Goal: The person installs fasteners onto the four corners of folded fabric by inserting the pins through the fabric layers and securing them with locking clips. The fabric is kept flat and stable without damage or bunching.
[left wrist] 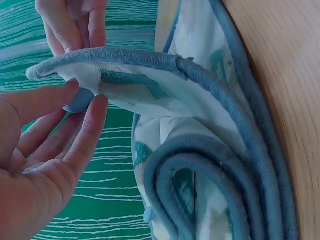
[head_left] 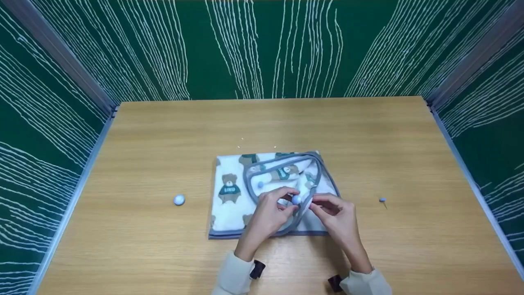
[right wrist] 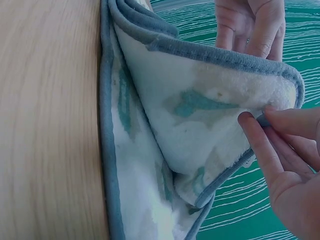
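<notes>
A folded white blanket [head_left: 233,217] with teddy bears and grey-blue edging lies on the table, one corner lifted and folded over. My left hand [head_left: 270,211] pinches a light blue round cap [left wrist: 80,101] between thumb and fingers, against the lifted corner's fabric. On the other side of that corner my right hand [head_left: 337,215] pinches a small blue piece [right wrist: 262,120] against the cloth, mostly hidden by fingertips. Another light blue round cap [head_left: 260,184] sits on the folded part left of the hands.
A loose light blue cap [head_left: 179,199] lies on the wooden table [head_left: 143,143] left of the blanket. To the right is a small blue-headed pin [head_left: 382,200] with a thin shaft. Several tiny white bits lie behind the blanket. Green panels [head_left: 270,49] enclose the table.
</notes>
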Demonstrator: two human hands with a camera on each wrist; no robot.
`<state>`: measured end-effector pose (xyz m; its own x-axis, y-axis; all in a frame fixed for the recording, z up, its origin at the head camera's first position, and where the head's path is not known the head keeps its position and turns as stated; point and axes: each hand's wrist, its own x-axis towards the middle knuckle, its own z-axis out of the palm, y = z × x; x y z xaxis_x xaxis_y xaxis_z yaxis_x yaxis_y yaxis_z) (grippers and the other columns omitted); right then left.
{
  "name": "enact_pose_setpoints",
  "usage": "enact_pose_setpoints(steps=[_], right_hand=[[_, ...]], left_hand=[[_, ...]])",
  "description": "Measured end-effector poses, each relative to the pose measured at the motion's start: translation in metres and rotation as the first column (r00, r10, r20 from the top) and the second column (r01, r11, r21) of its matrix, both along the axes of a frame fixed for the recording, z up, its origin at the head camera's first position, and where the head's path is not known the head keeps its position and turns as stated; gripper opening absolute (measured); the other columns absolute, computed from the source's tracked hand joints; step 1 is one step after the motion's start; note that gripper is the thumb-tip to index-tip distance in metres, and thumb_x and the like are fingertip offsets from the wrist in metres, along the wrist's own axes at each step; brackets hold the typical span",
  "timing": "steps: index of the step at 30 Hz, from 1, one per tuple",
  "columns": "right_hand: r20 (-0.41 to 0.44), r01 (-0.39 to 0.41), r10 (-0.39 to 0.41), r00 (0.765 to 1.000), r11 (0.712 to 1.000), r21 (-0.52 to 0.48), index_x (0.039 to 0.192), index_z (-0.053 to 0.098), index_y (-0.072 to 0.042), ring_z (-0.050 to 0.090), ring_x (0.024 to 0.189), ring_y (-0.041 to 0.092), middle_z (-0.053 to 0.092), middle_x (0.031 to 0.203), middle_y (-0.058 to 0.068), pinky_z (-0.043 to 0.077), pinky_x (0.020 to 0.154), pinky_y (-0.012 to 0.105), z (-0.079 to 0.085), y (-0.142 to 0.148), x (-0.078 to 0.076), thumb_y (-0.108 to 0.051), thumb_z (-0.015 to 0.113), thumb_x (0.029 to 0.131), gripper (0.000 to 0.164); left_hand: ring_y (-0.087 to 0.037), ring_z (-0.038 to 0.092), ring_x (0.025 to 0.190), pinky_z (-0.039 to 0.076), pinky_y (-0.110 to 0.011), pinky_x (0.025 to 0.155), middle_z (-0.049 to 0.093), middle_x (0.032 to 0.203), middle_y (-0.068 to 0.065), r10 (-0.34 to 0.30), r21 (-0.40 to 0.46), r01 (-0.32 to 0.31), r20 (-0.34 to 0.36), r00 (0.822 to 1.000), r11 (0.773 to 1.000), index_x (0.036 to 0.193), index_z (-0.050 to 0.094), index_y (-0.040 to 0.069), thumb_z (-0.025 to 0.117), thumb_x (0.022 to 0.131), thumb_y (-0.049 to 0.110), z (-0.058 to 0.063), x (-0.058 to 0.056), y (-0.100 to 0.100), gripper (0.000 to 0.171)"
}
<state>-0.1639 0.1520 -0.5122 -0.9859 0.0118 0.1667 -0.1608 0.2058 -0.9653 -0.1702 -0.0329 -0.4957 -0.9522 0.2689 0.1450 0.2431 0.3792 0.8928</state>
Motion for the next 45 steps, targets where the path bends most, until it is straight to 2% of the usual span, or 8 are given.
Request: enact_pose_setpoints(steps=[9, 14, 18, 22, 27, 37, 41, 45], right_hand=[[-0.001, 0.001, 0.0, 1.0, 0.998, 0.067, 0.09, 0.074, -0.006, 0.067, 0.082, 0.016, 0.07, 0.087, 0.005, 0.053, 0.078, 0.023, -0.001, 0.003, 0.0, 0.007, 0.073, 0.076, 0.019], [-0.037, -0.021, 0.022, 0.999, 1.0, 0.012, 0.089, 0.073, -0.001, 0.067, 0.08, 0.019, 0.07, 0.085, 0.009, 0.054, 0.076, 0.024, -0.003, 0.001, 0.001, 0.008, 0.073, 0.076, 0.016], [-0.052, -0.02, 0.02, 0.998, 1.0, -0.006, 0.091, 0.073, 0.0, 0.067, 0.082, 0.02, 0.07, 0.088, 0.011, 0.054, 0.075, 0.024, -0.004, 0.0, 0.002, 0.006, 0.073, 0.077, 0.015], [-0.068, -0.009, 0.011, 0.998, 1.0, 0.028, 0.095, 0.072, 0.002, 0.067, 0.083, 0.017, 0.07, 0.092, 0.012, 0.054, 0.074, 0.022, -0.003, 0.0, 0.003, 0.007, 0.072, 0.077, 0.019], [-0.03, -0.02, 0.021, 0.999, 0.998, 0.061, 0.099, 0.07, 0.005, 0.067, 0.085, 0.017, 0.069, 0.095, 0.014, 0.053, 0.076, 0.023, 0.012, -0.004, 0.007, 0.009, 0.071, 0.078, 0.022], [0.119, -0.034, 0.034, 0.992, 0.999, 0.002, 0.102, 0.07, 0.001, 0.067, 0.092, 0.022, 0.068, 0.103, 0.017, 0.052, 0.08, 0.022, 0.014, 0.0, 0.006, 0.007, 0.07, 0.079, 0.024], [0.135, -0.017, 0.014, 0.991, 1.0, 0.02, 0.098, 0.071, 0.001, 0.067, 0.089, 0.02, 0.069, 0.098, 0.015, 0.053, 0.079, 0.022, 0.014, 0.003, 0.007, 0.007, 0.071, 0.079, 0.02], [0.139, -0.016, 0.009, 0.99, 0.999, 0.045, 0.095, 0.071, 0.002, 0.067, 0.087, 0.02, 0.069, 0.094, 0.014, 0.053, 0.077, 0.022, 0.009, 0.008, 0.006, 0.005, 0.071, 0.079, 0.016]], left_hand=[[-0.011, 0.063, 0.088, 0.051, -0.016, 0.068, 0.068, 0.103, -0.001, 0.001, -0.013, -0.001, 0.004, 1.0, 1.0, 0.112, 0.068, 0.011, 0.068, 0.085, 0.002, -0.002, 0.001, 0.007, 0.029], [-0.007, 0.062, 0.09, 0.052, -0.017, 0.069, 0.068, 0.1, 0.001, -0.012, -0.009, 0.012, -0.044, 0.999, 1.0, 0.105, 0.067, 0.013, 0.064, 0.086, 0.0, -0.005, 0.001, 0.011, 0.023], [-0.007, 0.061, 0.099, 0.052, -0.023, 0.08, 0.067, 0.105, 0.002, -0.027, -0.033, 0.025, -0.063, 0.998, 0.999, 0.1, 0.066, 0.015, 0.06, 0.093, 0.018, -0.002, 0.006, 0.012, 0.01], [-0.014, 0.054, 0.118, 0.043, -0.034, 0.098, 0.061, 0.124, -0.002, -0.041, -0.146, 0.03, -0.072, 0.997, 0.989, 0.097, 0.065, 0.019, 0.055, 0.094, 0.042, 0.005, 0.009, 0.016, 0.026], [-0.014, 0.053, 0.119, 0.042, -0.029, 0.1, 0.06, 0.124, -0.002, -0.024, -0.194, 0.001, -0.117, 0.993, 0.981, 0.097, 0.065, 0.014, 0.055, 0.095, 0.033, 0.009, 0.006, 0.02, 0.022], [-0.014, 0.061, 0.094, 0.052, -0.025, 0.078, 0.064, 0.097, -0.002, 0.116, 0.104, -0.108, -0.073, 0.991, 0.989, 0.105, 0.063, 0.008, 0.049, 0.099, 0.025, 0.01, -0.012, -0.01, 0.023], [-0.019, 0.063, 0.089, 0.053, -0.028, 0.076, 0.064, 0.093, -0.008, 0.238, 0.191, -0.223, -0.057, 0.97, 0.956, 0.103, 0.063, 0.003, 0.052, 0.098, 0.02, 0.004, -0.018, -0.03, 0.021], [-0.016, 0.057, 0.071, 0.049, -0.027, 0.064, 0.061, 0.081, -0.008, 0.398, 0.231, -0.389, 0.008, 0.917, 0.892, 0.1, 0.064, 0.002, 0.056, 0.096, 0.017, -0.006, -0.022, -0.05, 0.017]])
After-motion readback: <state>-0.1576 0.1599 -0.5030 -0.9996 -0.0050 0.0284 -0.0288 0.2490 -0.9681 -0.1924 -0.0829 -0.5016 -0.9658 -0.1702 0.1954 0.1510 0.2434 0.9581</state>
